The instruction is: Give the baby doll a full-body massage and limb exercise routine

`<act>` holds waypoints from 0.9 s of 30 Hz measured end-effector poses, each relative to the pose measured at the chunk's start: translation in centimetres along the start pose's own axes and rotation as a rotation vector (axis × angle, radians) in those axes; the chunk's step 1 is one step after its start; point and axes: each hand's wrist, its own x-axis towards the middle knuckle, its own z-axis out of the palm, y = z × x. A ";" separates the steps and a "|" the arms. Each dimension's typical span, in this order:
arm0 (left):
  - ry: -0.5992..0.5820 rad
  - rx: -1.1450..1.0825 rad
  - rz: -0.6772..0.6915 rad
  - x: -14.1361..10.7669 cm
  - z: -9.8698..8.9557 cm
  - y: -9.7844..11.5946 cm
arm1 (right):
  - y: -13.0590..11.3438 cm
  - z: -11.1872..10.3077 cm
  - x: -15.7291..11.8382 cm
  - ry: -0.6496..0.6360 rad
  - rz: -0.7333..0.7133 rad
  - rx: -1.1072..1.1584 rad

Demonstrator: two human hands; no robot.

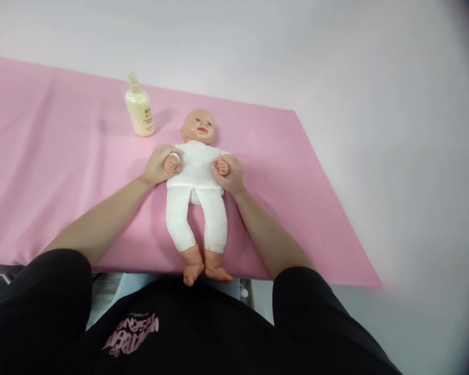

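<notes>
1. Out to the left of both my hands, a broad stretch of pink sheet [76, 135] spreads away, with a few soft creases in it.
2. Beyond my left hand [159, 164] and a little to its left, a pale yellow pump bottle [140, 112] stands upright on the sheet, dark print on its front, well apart from my fingers.
3. My left hand is curled closed around one arm of a baby doll, near the wrist; the doll's small fist pokes out of my grip.
4. Between my hands, the doll [195, 165] lies on its back, dressed in a white top and white trousers. Its bald head is farther from me than my hands; its legs stretch towards me, and its bare feet reach just past the sheet's near edge, close to my black shirt [203, 333], which has pink lettering.
5. My right hand [233, 176] is wrapped closed around the doll's other arm, also near the wrist, with that little fist showing above my fingers.
6. To the right of my right hand, the pink sheet runs on to a slanting edge, with a plain pale surface past it.
</notes>
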 end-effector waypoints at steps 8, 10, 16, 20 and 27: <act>0.006 -0.006 0.028 0.0 0.1 -0.2 | 0.2 0.0 -0.1 0.017 -0.042 0.018; 0.006 -0.004 0.024 0.0 0.1 -0.2 | 0.1 0.0 -0.1 0.025 -0.055 0.021; -0.001 0.006 0.017 0.0 0.1 -0.2 | 0.0 0.0 0.0 0.022 -0.034 0.003; 0.001 0.010 0.023 0.0 0.1 -0.3 | -0.1 0.0 0.0 0.014 -0.027 0.013; 0.008 0.008 0.024 -0.1 0.1 -0.3 | -0.1 0.0 0.0 0.000 0.009 -0.011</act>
